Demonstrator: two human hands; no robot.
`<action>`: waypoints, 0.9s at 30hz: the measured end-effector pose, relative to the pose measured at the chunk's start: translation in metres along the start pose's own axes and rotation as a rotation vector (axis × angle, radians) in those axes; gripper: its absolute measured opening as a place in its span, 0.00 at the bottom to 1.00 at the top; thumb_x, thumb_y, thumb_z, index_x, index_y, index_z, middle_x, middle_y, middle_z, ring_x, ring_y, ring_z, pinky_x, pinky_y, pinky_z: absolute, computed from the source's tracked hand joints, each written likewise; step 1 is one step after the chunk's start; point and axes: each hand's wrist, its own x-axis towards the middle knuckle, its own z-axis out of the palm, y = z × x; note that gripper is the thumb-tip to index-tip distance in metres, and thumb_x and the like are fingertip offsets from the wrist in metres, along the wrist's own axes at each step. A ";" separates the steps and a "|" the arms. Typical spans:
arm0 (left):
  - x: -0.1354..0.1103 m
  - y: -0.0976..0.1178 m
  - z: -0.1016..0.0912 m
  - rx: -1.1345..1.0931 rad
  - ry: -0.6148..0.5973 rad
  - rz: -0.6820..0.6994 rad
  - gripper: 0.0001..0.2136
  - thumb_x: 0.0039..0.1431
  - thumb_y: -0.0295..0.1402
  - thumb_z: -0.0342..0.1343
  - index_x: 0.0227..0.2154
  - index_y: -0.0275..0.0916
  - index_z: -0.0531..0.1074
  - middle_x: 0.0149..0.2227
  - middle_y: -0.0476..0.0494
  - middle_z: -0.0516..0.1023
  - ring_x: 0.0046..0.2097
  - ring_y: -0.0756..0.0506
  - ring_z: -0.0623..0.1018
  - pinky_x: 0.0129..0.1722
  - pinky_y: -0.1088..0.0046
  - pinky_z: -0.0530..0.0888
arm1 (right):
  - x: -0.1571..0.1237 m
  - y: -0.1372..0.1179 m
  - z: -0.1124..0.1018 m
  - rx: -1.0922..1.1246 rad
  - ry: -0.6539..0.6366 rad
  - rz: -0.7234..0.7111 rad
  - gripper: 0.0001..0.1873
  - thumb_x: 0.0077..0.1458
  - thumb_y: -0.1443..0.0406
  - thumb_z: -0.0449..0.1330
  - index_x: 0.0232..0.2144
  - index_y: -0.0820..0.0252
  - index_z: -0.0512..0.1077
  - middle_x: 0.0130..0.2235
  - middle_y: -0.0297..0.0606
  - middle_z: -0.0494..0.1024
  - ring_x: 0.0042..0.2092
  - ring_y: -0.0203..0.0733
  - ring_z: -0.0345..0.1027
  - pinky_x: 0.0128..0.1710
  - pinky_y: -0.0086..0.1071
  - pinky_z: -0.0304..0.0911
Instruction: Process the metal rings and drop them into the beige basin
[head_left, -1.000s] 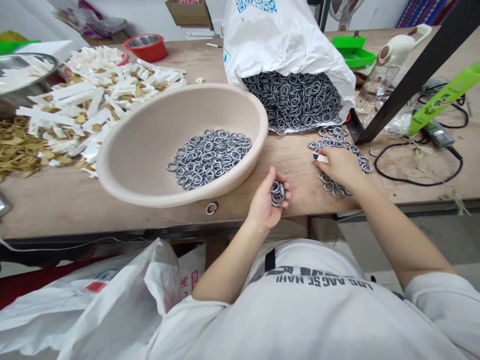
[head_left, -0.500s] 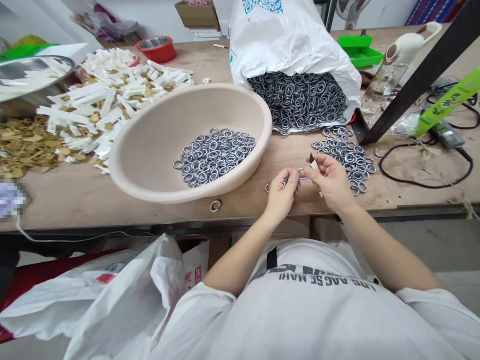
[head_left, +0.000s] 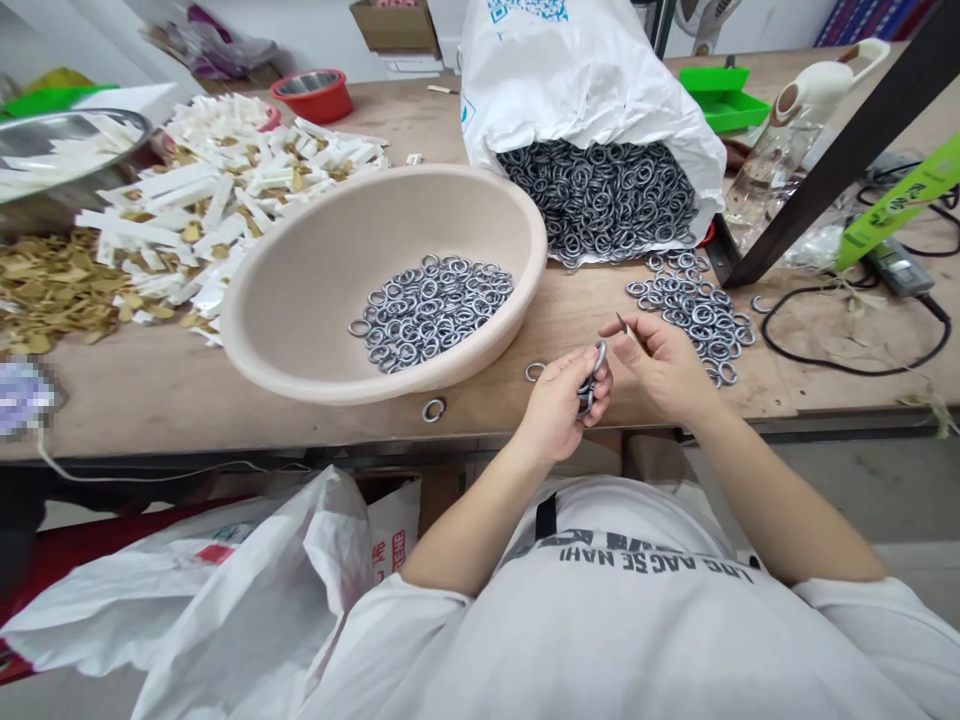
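Note:
My left hand is closed around several grey metal rings, one standing up at the fingertips. Just to its right, my right hand pinches a small knife with a dark pointed tip; most of its pale handle is hidden by the fingers. The hands are slightly apart, above the table's front edge. A loose ring lies left of my left hand, another ring before the basin. Beyond my right hand spreads a pile of rings.
A big beige basin holds many rings. Behind it, a white sack lies with dark rings at its mouth. White strips and brown pieces are heaped at left. A black post and cable stand right.
My hands have drawn apart. The ring that was between them now stands upright in my left hand, which has turned. The knife has tilted in my right hand.

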 end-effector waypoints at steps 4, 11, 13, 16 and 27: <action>-0.004 0.002 0.000 -0.051 0.039 0.019 0.16 0.58 0.44 0.61 0.27 0.38 0.64 0.22 0.54 0.63 0.19 0.56 0.63 0.16 0.81 0.53 | -0.015 -0.018 0.001 -0.560 0.061 -0.185 0.20 0.71 0.54 0.48 0.45 0.57 0.76 0.42 0.41 0.82 0.42 0.44 0.75 0.40 0.34 0.62; -0.006 0.000 0.002 -0.044 0.083 0.020 0.17 0.59 0.46 0.61 0.27 0.38 0.64 0.21 0.55 0.63 0.19 0.56 0.63 0.16 0.81 0.54 | -0.024 -0.032 0.005 -0.772 0.011 -0.235 0.19 0.69 0.56 0.48 0.34 0.58 0.74 0.32 0.39 0.80 0.32 0.41 0.72 0.32 0.32 0.55; -0.007 0.001 0.002 -0.036 0.081 0.013 0.18 0.58 0.46 0.61 0.27 0.38 0.64 0.21 0.55 0.63 0.19 0.56 0.63 0.16 0.81 0.54 | -0.022 -0.033 0.004 -0.727 -0.026 -0.217 0.18 0.69 0.57 0.49 0.35 0.58 0.74 0.33 0.38 0.81 0.34 0.40 0.73 0.33 0.32 0.56; -0.008 0.002 0.002 -0.035 0.062 0.008 0.17 0.57 0.44 0.62 0.26 0.38 0.64 0.21 0.55 0.63 0.19 0.56 0.63 0.16 0.81 0.53 | -0.021 -0.033 0.001 -0.684 -0.063 -0.229 0.17 0.69 0.58 0.50 0.33 0.58 0.73 0.33 0.37 0.81 0.33 0.39 0.73 0.33 0.31 0.57; -0.008 0.000 0.001 -0.090 0.044 -0.037 0.15 0.57 0.42 0.62 0.27 0.38 0.64 0.22 0.55 0.63 0.19 0.56 0.63 0.16 0.81 0.53 | -0.022 -0.035 0.001 -0.589 -0.123 -0.230 0.14 0.68 0.61 0.52 0.33 0.57 0.75 0.35 0.35 0.83 0.35 0.38 0.74 0.35 0.30 0.58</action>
